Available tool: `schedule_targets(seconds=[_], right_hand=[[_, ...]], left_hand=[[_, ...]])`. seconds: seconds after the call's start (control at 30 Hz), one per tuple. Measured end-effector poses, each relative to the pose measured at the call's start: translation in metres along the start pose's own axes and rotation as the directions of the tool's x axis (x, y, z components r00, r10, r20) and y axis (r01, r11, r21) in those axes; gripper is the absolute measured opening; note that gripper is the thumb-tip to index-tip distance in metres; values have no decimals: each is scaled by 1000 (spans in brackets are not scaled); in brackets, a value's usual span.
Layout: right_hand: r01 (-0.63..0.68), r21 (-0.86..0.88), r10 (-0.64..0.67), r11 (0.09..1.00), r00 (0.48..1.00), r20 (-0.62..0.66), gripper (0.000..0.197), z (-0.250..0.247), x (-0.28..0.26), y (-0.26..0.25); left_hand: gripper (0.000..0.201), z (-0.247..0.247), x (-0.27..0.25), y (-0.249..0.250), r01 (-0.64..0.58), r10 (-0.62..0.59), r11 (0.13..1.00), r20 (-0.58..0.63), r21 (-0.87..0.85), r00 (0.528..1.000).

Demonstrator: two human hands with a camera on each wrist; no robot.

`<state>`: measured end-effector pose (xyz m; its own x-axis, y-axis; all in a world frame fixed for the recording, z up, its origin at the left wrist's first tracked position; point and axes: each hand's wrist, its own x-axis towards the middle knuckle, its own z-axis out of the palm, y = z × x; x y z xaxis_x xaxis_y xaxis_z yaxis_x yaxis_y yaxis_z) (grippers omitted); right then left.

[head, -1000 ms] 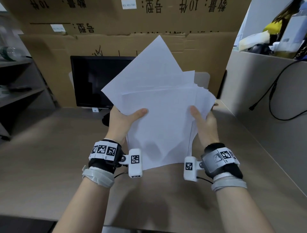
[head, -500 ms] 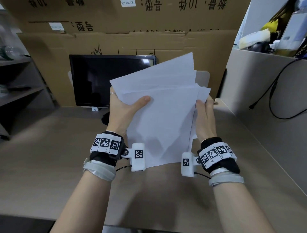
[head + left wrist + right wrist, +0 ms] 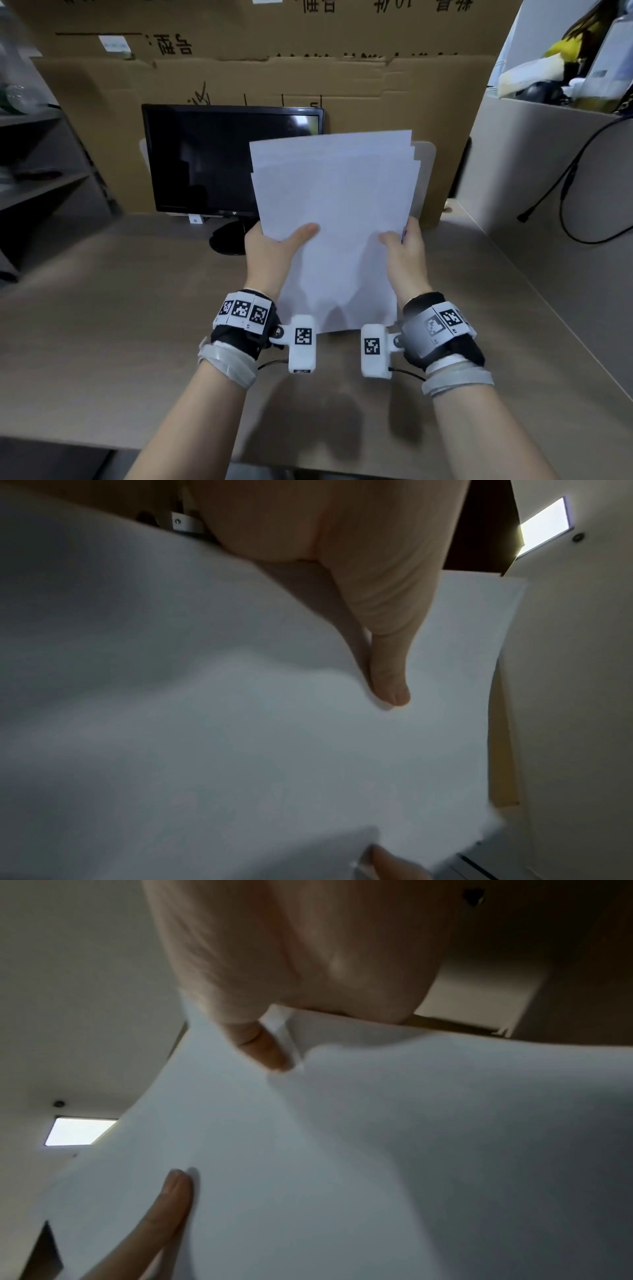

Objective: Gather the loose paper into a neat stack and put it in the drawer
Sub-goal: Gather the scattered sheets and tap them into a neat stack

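A stack of white paper [image 3: 337,219] stands nearly upright on its bottom edge on the desk [image 3: 120,308], a few top edges still staggered at the upper right. My left hand [image 3: 274,246] grips its left side, thumb on the front sheet and fingers behind. My right hand [image 3: 404,248] grips the right side the same way. In the left wrist view the thumb presses the paper [image 3: 240,723]. In the right wrist view the paper [image 3: 377,1150] fills the frame, with the other hand's thumb lower left. No drawer is in view.
A black monitor [image 3: 212,161] stands at the back of the desk before cardboard sheets [image 3: 274,78]. Grey shelves [image 3: 30,164] are at the left. A partition [image 3: 548,205] with a hanging black cable [image 3: 568,192] bounds the right side.
The fanned, skewed sheets have been squared into a nearly aligned upright stack. Both hands slid lower and closer together along its sides, and the stack shifted right and down onto the desk.
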<state>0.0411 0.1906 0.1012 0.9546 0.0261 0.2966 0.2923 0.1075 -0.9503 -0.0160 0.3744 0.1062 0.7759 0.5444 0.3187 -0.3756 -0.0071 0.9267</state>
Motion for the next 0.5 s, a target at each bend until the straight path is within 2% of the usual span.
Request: schedule_targets(seconds=[0.1,0.17,0.27,0.33,0.5], right_hand=[[93,2,-93,996,995,-38,17,-1,6,-10],[104,31,-102,994,993,-67,17,-2,8,-11],[22,47,-18,999,995,-95,35,-4,3,0],[-53,11,54,999,994,-98,36,-6,-1,13],[-162,-102,153,982,984,-90,33,-6,-6,33]], left_hand=[[38,6,9,15,-65,65,998,24,-13,998],[42,7,12,17,-77,77,997,35,-7,996],[58,1,10,8,-33,31,999,45,24,998],[66,-3,4,-4,5,-6,1000,44,26,999],[56,2,-8,-24,24,-26,998,34,61,999]])
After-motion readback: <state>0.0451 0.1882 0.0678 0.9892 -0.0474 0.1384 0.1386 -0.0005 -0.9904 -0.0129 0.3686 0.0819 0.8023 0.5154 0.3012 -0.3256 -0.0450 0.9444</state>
